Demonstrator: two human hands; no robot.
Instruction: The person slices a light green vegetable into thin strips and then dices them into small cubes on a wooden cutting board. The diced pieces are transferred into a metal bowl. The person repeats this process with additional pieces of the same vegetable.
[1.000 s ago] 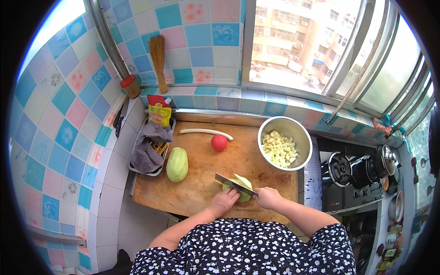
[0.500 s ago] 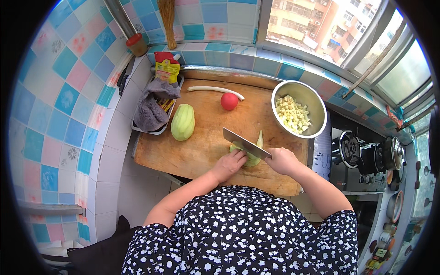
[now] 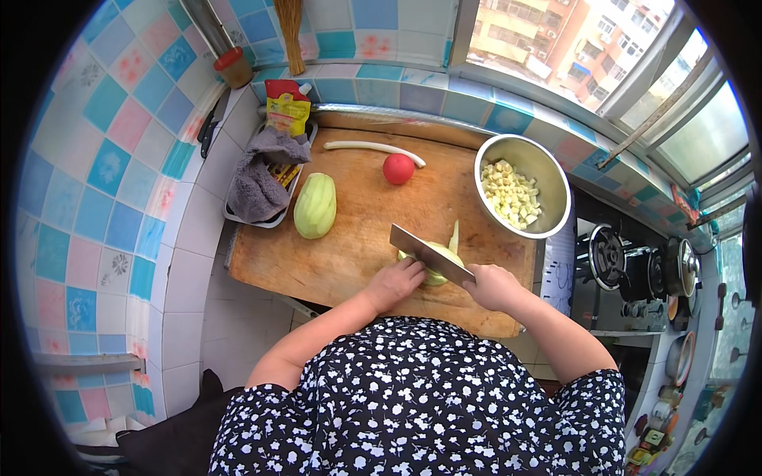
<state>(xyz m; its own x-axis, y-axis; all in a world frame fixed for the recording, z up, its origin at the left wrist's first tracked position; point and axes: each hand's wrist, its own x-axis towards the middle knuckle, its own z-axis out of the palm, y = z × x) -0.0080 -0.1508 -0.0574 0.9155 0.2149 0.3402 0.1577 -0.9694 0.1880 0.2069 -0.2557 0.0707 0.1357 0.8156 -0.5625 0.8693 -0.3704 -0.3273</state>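
Note:
My right hand (image 3: 494, 285) grips the handle of a broad-bladed cleaver (image 3: 427, 251). The blade slants across a piece of pale green vegetable (image 3: 436, 278), possibly peeled eggplant, near the board's front edge. Curled against that piece, beside the blade, my left hand (image 3: 395, 283) holds it down. Its fingertips are partly hidden by the cleaver. A thin pale sliver (image 3: 455, 236) stands out past the blade's far side. To the left on the wooden cutting board (image 3: 357, 262) lies a whole peeled pale green vegetable (image 3: 316, 206).
Farther back lie a red tomato (image 3: 398, 169) and a white scallion stalk (image 3: 373, 148). A steel bowl (image 3: 550, 178) of pale diced cubes stands at the board's right rear. At left, a tray (image 3: 274, 222) holds a grey cloth (image 3: 260, 178). A gas stove (image 3: 605, 252) is at right.
The view has shifted slightly. Both hands stay at the vegetable piece, and the cleaver's angle over it differs a little. Nothing has been picked up or let go.

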